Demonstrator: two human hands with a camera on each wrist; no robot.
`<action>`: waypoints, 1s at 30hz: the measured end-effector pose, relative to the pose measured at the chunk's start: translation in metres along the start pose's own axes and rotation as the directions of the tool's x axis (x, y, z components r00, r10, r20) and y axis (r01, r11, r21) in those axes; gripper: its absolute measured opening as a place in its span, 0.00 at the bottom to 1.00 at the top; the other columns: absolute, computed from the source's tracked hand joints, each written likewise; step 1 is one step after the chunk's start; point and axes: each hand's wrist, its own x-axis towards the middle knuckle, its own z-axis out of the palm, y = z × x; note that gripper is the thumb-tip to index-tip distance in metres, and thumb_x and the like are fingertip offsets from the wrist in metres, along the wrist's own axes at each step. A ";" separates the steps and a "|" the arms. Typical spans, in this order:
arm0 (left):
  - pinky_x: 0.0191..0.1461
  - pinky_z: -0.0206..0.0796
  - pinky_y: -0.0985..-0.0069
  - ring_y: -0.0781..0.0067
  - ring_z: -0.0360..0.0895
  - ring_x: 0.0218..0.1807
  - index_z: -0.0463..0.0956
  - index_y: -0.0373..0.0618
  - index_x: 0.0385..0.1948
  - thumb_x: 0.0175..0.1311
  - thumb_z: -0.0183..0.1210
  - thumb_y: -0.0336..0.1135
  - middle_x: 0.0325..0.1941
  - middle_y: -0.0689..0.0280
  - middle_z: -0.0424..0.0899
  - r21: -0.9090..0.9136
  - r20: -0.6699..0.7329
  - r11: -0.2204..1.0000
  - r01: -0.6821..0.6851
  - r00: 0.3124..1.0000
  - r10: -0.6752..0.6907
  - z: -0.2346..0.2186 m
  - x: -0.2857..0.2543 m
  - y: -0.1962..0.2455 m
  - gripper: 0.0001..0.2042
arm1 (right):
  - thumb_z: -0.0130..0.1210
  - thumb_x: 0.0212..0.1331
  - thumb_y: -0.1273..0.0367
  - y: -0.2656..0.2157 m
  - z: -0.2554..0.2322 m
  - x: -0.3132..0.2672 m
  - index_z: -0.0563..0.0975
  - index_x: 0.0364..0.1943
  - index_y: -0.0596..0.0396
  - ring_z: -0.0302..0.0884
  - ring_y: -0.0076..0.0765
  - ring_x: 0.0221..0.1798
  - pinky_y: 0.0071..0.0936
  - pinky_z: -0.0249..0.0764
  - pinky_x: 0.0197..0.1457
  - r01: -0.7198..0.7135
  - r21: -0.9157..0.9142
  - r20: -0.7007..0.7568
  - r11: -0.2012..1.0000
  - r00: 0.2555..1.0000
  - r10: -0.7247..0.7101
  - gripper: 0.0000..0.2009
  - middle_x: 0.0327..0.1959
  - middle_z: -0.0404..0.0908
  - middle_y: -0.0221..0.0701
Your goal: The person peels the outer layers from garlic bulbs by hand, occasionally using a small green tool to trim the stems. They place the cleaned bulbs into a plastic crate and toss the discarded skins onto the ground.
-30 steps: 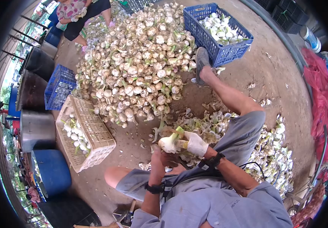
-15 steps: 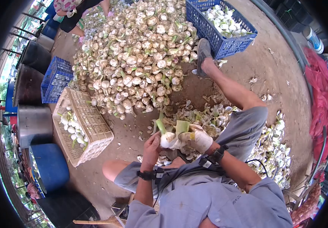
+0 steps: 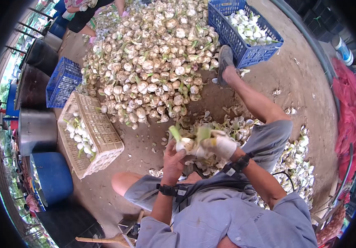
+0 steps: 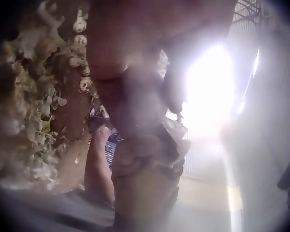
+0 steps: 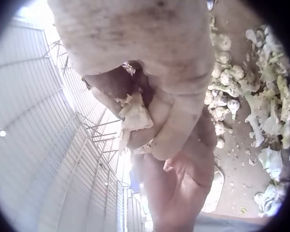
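In the head view my bare left hand (image 3: 172, 163) grips a white garlic bulb (image 3: 183, 144) whose short green stem points up. Right beside it, my gloved right hand (image 3: 225, 148) holds a strip of green and pale outer peel (image 3: 204, 133), blurred here. The right wrist view has the dirty white glove (image 5: 135, 43) with its fingers curled round a pale scrap of peel (image 5: 135, 118), close against the bare left fingers. Glare and the near hand fill most of the left wrist view, hiding the bulb there.
A large heap of unpeeled bulbs (image 3: 145, 62) lies ahead. Peeled bulbs fill part of a beige crate (image 3: 103, 128) at left and a blue crate (image 3: 244, 51) at upper right. Loose peelings (image 3: 297, 165) cover the ground by my leg. Another person (image 3: 81, 18) sits beyond the heap.
One second ago the bulb was nearer the right glove, its stem under the gloved fingers. Since then the hands have drawn apart, peel has come away to the right, and the bulb sits in the left hand.
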 end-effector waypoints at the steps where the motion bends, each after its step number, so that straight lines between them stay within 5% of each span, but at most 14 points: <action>1: 0.56 0.80 0.59 0.58 0.79 0.60 0.62 0.44 0.67 0.64 0.62 0.23 0.61 0.54 0.77 0.040 0.017 0.997 -0.073 0.997 0.072 0.005 -0.004 0.005 0.29 | 0.67 0.59 0.67 0.005 -0.012 0.004 0.79 0.53 0.56 0.82 0.26 0.42 0.25 0.79 0.43 -0.032 0.122 -0.155 0.992 0.987 0.051 0.18 0.43 0.85 0.30; 2: 0.56 0.80 0.61 0.59 0.80 0.59 0.63 0.43 0.66 0.64 0.62 0.24 0.60 0.54 0.77 0.078 0.038 0.986 -0.147 0.989 0.145 0.009 -0.007 0.012 0.28 | 0.67 0.59 0.67 0.006 -0.034 0.009 0.78 0.54 0.58 0.83 0.30 0.44 0.27 0.80 0.46 -0.094 -0.238 -0.193 0.967 0.980 0.048 0.20 0.44 0.84 0.31; 3: 0.56 0.79 0.65 0.62 0.79 0.59 0.63 0.41 0.66 0.60 0.66 0.24 0.60 0.56 0.76 0.247 -0.022 0.954 -0.169 0.983 0.180 0.010 -0.009 0.017 0.31 | 0.66 0.60 0.66 -0.008 -0.030 0.009 0.77 0.56 0.58 0.83 0.33 0.47 0.29 0.81 0.47 -0.203 -0.772 -0.221 0.602 0.974 0.045 0.22 0.47 0.84 0.34; 4: 0.56 0.79 0.65 0.62 0.79 0.59 0.63 0.41 0.66 0.60 0.66 0.24 0.60 0.56 0.76 0.246 -0.021 0.954 -0.173 0.983 0.183 0.011 -0.010 0.019 0.31 | 0.66 0.60 0.65 -0.020 -0.026 0.003 0.75 0.59 0.58 0.83 0.36 0.51 0.30 0.82 0.48 -0.242 -0.970 -0.243 -0.021 0.970 0.024 0.24 0.50 0.84 0.37; 5: 0.57 0.78 0.67 0.65 0.78 0.58 0.63 0.41 0.66 0.58 0.68 0.23 0.60 0.57 0.75 0.404 0.018 0.875 -0.267 0.959 0.284 0.011 -0.011 0.019 0.33 | 0.66 0.60 0.65 -0.027 -0.016 -0.002 0.75 0.59 0.58 0.83 0.36 0.51 0.30 0.82 0.48 -0.243 -0.970 -0.244 -0.022 0.970 0.023 0.24 0.50 0.84 0.37; 7: 0.58 0.77 0.69 0.67 0.78 0.58 0.62 0.40 0.67 0.55 0.70 0.22 0.59 0.58 0.74 0.543 0.075 0.767 -0.342 0.929 0.362 0.017 -0.015 0.018 0.36 | 0.68 0.57 0.57 -0.032 0.014 -0.011 0.73 0.62 0.60 0.84 0.40 0.51 0.33 0.81 0.48 -0.018 -0.668 -0.078 0.744 0.996 -0.046 0.32 0.52 0.84 0.40; 8: 0.58 0.76 0.70 0.67 0.77 0.57 0.61 0.40 0.67 0.53 0.72 0.22 0.58 0.59 0.74 0.611 0.063 0.727 -0.313 0.935 0.348 0.025 -0.019 0.021 0.38 | 0.69 0.55 0.55 -0.035 0.024 -0.012 0.72 0.63 0.62 0.84 0.39 0.51 0.33 0.80 0.47 0.050 -0.313 0.051 0.949 0.998 -0.036 0.35 0.51 0.84 0.39; 10: 0.59 0.75 0.70 0.68 0.77 0.57 0.61 0.40 0.68 0.52 0.73 0.22 0.57 0.60 0.73 0.674 0.055 0.681 -0.287 0.939 0.341 0.038 -0.023 0.024 0.40 | 0.69 0.58 0.60 -0.025 0.041 0.002 0.77 0.57 0.61 0.83 0.30 0.46 0.29 0.79 0.45 0.249 -0.679 0.089 0.691 0.962 -0.259 0.27 0.48 0.85 0.35; 13: 0.59 0.75 0.69 0.67 0.77 0.57 0.59 0.38 0.69 0.51 0.73 0.22 0.57 0.60 0.73 0.778 0.096 0.556 -0.293 0.930 0.355 0.040 -0.029 0.027 0.42 | 0.67 0.61 0.63 -0.031 0.057 -0.005 0.81 0.52 0.59 0.81 0.23 0.43 0.25 0.78 0.44 0.198 -0.406 0.113 0.892 0.980 -0.166 0.19 0.43 0.85 0.32; 17: 0.66 0.69 0.67 0.66 0.73 0.63 0.57 0.37 0.71 0.49 0.72 0.20 0.60 0.60 0.73 0.503 0.077 0.816 -0.285 0.955 0.286 0.035 -0.032 0.026 0.44 | 0.68 0.62 0.61 -0.041 0.047 -0.018 0.81 0.51 0.59 0.79 0.21 0.44 0.25 0.78 0.45 -0.063 -0.340 0.017 0.938 0.997 0.073 0.20 0.42 0.85 0.30; 21: 0.66 0.69 0.67 0.65 0.73 0.63 0.57 0.38 0.71 0.48 0.72 0.19 0.60 0.59 0.73 0.502 0.065 0.803 -0.320 0.941 0.333 0.037 -0.032 0.023 0.45 | 0.68 0.61 0.58 -0.028 0.046 -0.017 0.80 0.52 0.60 0.79 0.23 0.43 0.25 0.78 0.44 0.024 -0.285 -0.009 0.958 1.000 -0.027 0.22 0.43 0.85 0.31; 23: 0.66 0.70 0.67 0.65 0.74 0.63 0.56 0.38 0.71 0.48 0.72 0.18 0.60 0.59 0.73 0.522 0.075 0.792 -0.317 0.942 0.328 0.039 -0.033 0.023 0.45 | 0.69 0.58 0.56 -0.023 0.050 -0.013 0.79 0.54 0.60 0.80 0.26 0.44 0.25 0.78 0.47 0.239 -0.354 0.100 0.904 0.971 -0.217 0.26 0.43 0.85 0.32; 26: 0.66 0.71 0.67 0.66 0.74 0.62 0.55 0.38 0.72 0.48 0.71 0.17 0.60 0.59 0.72 0.512 0.101 0.803 -0.307 0.949 0.298 0.040 -0.034 0.024 0.45 | 0.70 0.57 0.54 -0.027 0.048 -0.002 0.78 0.55 0.61 0.81 0.29 0.46 0.26 0.78 0.50 0.235 -0.607 0.187 0.759 0.971 -0.151 0.29 0.45 0.85 0.33; 30: 0.66 0.70 0.67 0.66 0.74 0.61 0.55 0.38 0.72 0.49 0.72 0.17 0.61 0.60 0.72 0.366 0.094 0.900 -0.239 0.971 0.220 0.038 -0.036 0.031 0.46 | 0.69 0.59 0.55 -0.048 0.046 -0.020 0.77 0.58 0.60 0.82 0.28 0.47 0.27 0.80 0.49 0.015 -0.347 0.175 0.938 0.983 0.050 0.29 0.51 0.83 0.33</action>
